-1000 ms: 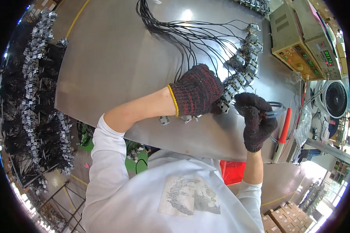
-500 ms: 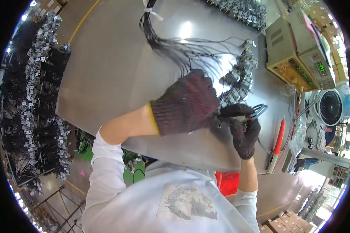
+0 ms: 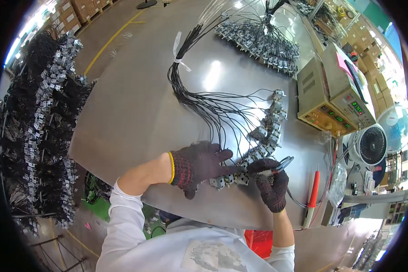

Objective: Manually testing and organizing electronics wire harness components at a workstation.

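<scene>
My left hand point(image 3: 197, 165), in a dark knitted glove with a yellow cuff, is over the metal table with its fingers stretched apart. Its pointing finger reaches toward my right fingertips, beside a curved row of small metal-cased parts point(image 3: 270, 129) with thin black wires. My right hand point(image 3: 272, 185), gloved as well, is closed in a pinch at the near end of that row. A looped grey cable point(image 3: 284, 163) sticks out of its grip; the cable's tip is hidden by the fingers. The black wires point(image 3: 186, 93) gather into a bundle held by a white tie point(image 3: 178, 60).
Another cluster of metal parts point(image 3: 263, 47) lies at the far side. Beige test instruments point(image 3: 326, 95) with green displays stand at the right, near a fan point(image 3: 372, 145). A red-handled probe point(image 3: 313, 190) lies at the right edge. Racks of hanging wired parts point(image 3: 36, 131) stand left.
My left hand has drawn back to the left, its fingers now spread. My right hand keeps its pinch on the grey cable. The view has shifted, showing more of the table's far side.
</scene>
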A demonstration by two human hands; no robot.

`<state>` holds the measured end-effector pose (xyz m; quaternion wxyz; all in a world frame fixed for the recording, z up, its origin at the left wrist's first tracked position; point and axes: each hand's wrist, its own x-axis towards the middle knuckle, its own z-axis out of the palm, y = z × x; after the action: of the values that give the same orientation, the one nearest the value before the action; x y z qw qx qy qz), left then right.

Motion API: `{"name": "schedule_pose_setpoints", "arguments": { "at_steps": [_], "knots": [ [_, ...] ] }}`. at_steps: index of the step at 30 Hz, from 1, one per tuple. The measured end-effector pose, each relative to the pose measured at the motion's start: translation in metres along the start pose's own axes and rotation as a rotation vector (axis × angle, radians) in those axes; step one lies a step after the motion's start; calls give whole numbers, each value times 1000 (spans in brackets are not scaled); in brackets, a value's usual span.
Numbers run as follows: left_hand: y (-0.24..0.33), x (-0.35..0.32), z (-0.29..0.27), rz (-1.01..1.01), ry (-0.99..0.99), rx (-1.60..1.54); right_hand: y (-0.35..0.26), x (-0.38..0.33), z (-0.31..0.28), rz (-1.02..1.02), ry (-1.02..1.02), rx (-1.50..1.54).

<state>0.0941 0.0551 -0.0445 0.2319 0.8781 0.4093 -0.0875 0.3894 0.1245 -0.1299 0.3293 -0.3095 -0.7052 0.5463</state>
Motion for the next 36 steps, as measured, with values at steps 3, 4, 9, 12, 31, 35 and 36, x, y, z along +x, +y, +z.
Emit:
{"name": "schedule_pose_setpoints", "arguments": {
  "at_steps": [3,4,9,12,31,35,36],
  "knots": [
    [7,3,6,-10,8,41,-9,0,0,46,5,-1],
    [8,7,17,-33,59,69,-11,0,-1,48,3,2],
    [-1,17,50,-36,276,97,-10,0,0,37,19,5],
    [-12,18,42,-28,263,-97,-22,6,-1,35,-32,-62],
    [-12,55,26,14,551,90,-29,36,-66,-15,-181,-173],
    [-9,57,31,49,544,117,-23,36,-65,-87,-177,-172],
    [-9,59,33,51,541,116,-22,35,-63,-86,-175,-170]
  ]
}}
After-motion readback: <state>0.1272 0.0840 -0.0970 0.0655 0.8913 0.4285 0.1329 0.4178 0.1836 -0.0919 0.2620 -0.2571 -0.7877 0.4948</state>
